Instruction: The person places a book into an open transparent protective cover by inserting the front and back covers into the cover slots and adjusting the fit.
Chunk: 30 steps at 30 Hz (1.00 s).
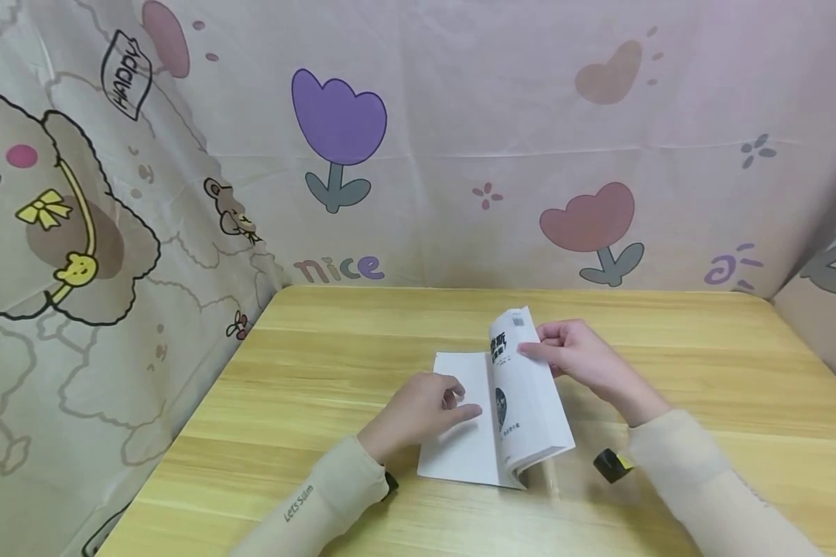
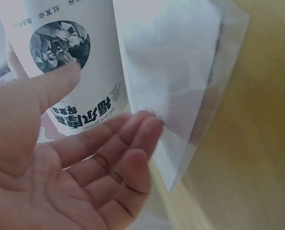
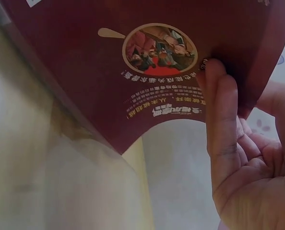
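Head: book (image 1: 519,418) is opened on the table (image 1: 334,329), right hand (image 1: 585,360) pinches its pages (image 1: 539,410), left hand (image 1: 421,410) is loose, holding nothing | Left wrist: title page (image 2: 97,43) shows | Right wrist: back cover (image 3: 99,81) is above table; opening seems done, other pages unturned.

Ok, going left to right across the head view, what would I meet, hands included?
Yellow bow print, purple tulip print, left hand, open white-paged book with black print, right hand, purple spiral print.
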Each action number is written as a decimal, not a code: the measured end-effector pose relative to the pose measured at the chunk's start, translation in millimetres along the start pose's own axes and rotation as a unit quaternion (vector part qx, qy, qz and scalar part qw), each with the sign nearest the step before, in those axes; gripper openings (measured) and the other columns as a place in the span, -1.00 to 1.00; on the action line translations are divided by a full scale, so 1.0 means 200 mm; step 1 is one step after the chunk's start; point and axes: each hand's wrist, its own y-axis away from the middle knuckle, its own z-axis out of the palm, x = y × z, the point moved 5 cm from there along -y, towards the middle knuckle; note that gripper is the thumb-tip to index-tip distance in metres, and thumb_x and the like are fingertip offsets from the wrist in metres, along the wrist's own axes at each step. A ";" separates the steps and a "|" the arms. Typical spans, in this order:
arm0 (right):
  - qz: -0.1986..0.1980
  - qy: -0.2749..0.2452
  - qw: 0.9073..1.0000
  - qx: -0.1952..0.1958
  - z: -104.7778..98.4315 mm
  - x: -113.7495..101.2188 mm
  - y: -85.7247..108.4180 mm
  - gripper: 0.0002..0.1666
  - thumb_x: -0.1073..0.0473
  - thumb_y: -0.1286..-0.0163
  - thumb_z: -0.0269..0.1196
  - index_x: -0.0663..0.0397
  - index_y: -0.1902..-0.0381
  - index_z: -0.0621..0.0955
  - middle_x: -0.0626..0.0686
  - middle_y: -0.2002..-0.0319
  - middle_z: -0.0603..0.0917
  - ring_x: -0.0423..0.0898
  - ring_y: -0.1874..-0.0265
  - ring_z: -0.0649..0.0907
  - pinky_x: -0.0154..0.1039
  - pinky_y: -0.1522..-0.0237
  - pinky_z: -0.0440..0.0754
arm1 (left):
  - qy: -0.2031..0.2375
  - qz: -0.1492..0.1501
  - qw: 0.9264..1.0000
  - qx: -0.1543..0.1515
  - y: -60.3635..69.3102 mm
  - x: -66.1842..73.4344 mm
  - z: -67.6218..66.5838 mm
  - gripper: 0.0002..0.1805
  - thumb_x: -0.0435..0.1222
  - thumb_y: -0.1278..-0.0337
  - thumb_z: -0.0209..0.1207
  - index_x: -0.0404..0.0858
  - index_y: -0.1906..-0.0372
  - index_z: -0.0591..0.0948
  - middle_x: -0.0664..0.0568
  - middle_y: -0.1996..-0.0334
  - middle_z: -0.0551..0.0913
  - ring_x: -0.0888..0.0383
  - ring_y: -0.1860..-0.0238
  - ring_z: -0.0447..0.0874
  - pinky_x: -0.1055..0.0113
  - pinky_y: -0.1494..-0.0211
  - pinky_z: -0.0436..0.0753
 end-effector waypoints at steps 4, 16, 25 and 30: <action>0.003 -0.001 1.000 0.006 0.02 0.01 -0.03 -0.61 0.19 -0.56 0.30 0.52 -0.04 0.62 0.15 0.19 0.88 -0.20 0.32 0.83 -0.22 0.21 0.84 | 0.042 0.003 0.999 0.005 0.00 0.00 0.00 -0.43 0.07 -0.45 0.32 -0.29 -0.25 0.72 0.04 0.18 0.82 0.23 0.19 0.67 0.38 0.13 0.66; -0.010 0.000 1.000 0.011 0.08 0.01 -0.10 -0.64 0.20 -0.55 0.29 0.50 0.00 0.62 0.18 0.20 0.87 -0.21 0.32 0.81 -0.24 0.24 0.84 | 0.189 -0.020 0.981 -0.028 0.01 0.02 0.00 -0.28 0.08 -0.55 0.21 -0.27 -0.55 0.47 -0.06 0.08 0.83 0.12 0.27 0.82 0.30 0.31 0.78; -0.011 0.013 1.000 0.011 0.15 0.03 -0.15 -0.68 0.22 -0.54 0.30 0.49 0.04 0.63 0.15 0.29 0.86 -0.23 0.36 0.78 -0.27 0.27 0.83 | 0.217 -0.030 0.975 -0.035 0.00 0.01 0.01 -0.27 0.10 -0.57 0.18 -0.25 -0.58 0.44 -0.14 0.09 0.80 0.09 0.28 0.84 0.24 0.31 0.77; -0.005 0.026 1.000 0.008 0.19 0.03 -0.18 -0.71 0.22 -0.52 0.32 0.44 0.08 0.64 0.04 0.40 0.83 -0.24 0.40 0.76 -0.30 0.29 0.81 | 0.225 -0.032 0.973 -0.040 0.00 0.00 0.00 -0.24 0.13 -0.56 0.18 -0.23 -0.60 0.41 -0.11 0.10 0.80 0.10 0.30 0.84 0.22 0.33 0.78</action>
